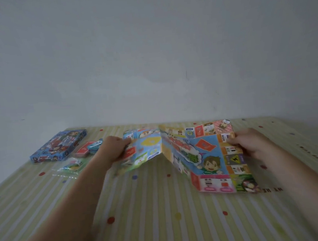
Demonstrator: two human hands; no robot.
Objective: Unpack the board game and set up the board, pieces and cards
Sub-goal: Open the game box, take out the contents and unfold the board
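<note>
A colourful paper game board [201, 155] lies partly unfolded in the middle, with a raised crease running down its centre. My left hand [114, 149] grips the board's left edge, which is lifted off the surface. My right hand [252, 144] pinches the right edge. The blue game box [58, 145] lies at the far left. Beside it sit a red card stack [83, 151] and a pile of small blue cards [96, 147]. A clear plastic bag [71, 166] with dice and small pieces lies nearer to me.
Everything rests on a green-striped cloth with coloured dots [152, 207]. A plain grey wall [148, 54] rises right behind the far edge. The cloth stretches bare in front of the board.
</note>
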